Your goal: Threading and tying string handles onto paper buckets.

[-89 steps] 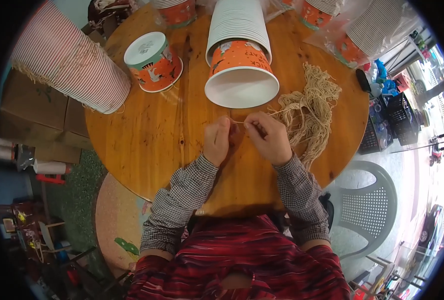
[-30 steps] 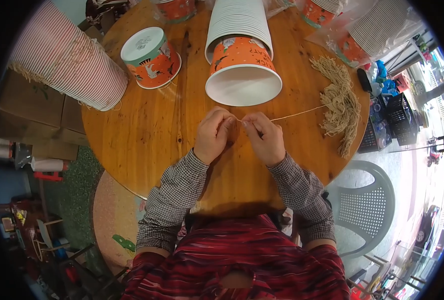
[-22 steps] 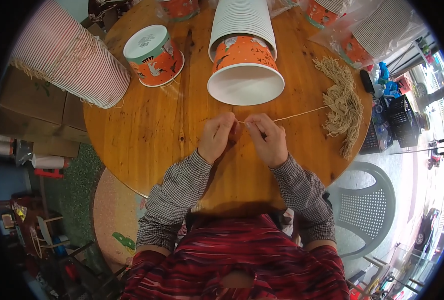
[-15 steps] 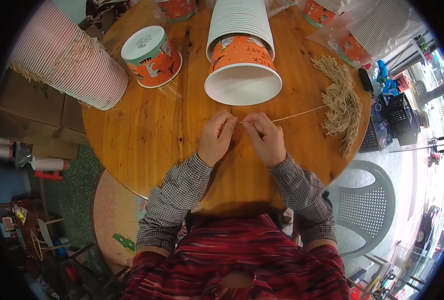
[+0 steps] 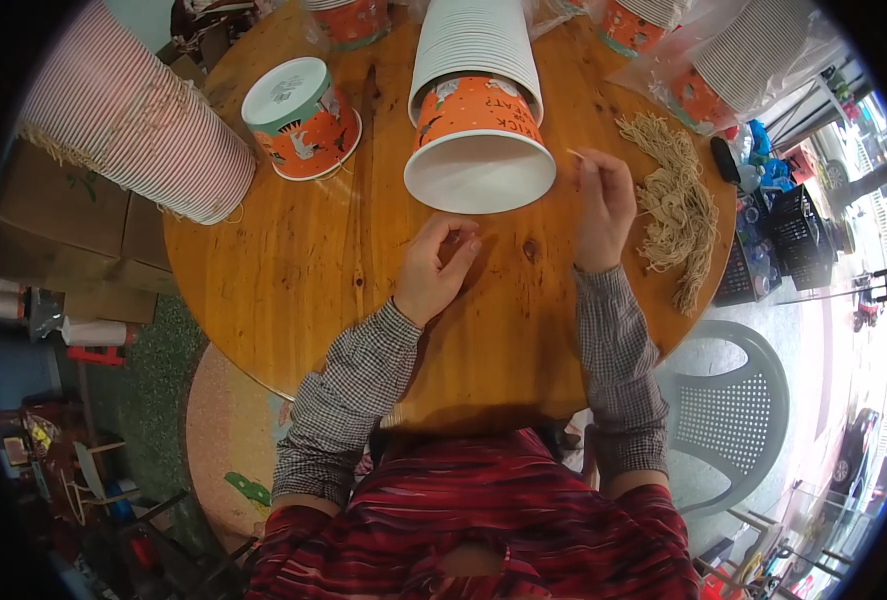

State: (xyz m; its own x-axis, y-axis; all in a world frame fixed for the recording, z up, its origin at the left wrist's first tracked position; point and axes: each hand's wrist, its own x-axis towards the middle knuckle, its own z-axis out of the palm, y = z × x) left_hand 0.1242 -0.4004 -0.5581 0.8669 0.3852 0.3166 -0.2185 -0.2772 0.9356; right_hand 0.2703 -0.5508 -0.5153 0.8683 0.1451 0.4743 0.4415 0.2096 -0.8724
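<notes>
My right hand (image 5: 605, 208) is raised over the table beside the bucket's rim. Its thumb and forefinger pinch a pale piece of string (image 5: 576, 154), of which only a short end shows. My left hand (image 5: 438, 266) stays just in front of the bucket, loosely curled, thumb and forefinger slightly apart with nothing visible between them. An orange patterned paper bucket (image 5: 479, 112) lies on its side, its white mouth facing me and its base inside a long stack of white paper buckets (image 5: 476, 45). Right of my right hand lies a tangled bundle of tan string (image 5: 679, 205).
An upside-down orange bucket (image 5: 309, 130) stands left, beside a tall leaning bucket stack (image 5: 144, 110) with string on it. Bagged buckets (image 5: 754, 65) sit at the back right of the round wooden table (image 5: 264, 280). A grey plastic chair (image 5: 729, 415) stands to the right.
My hands have parted. The right hand moved up and right with the string, away from the left, whose fingers loosened. The string line stretching to the bundle no longer shows.
</notes>
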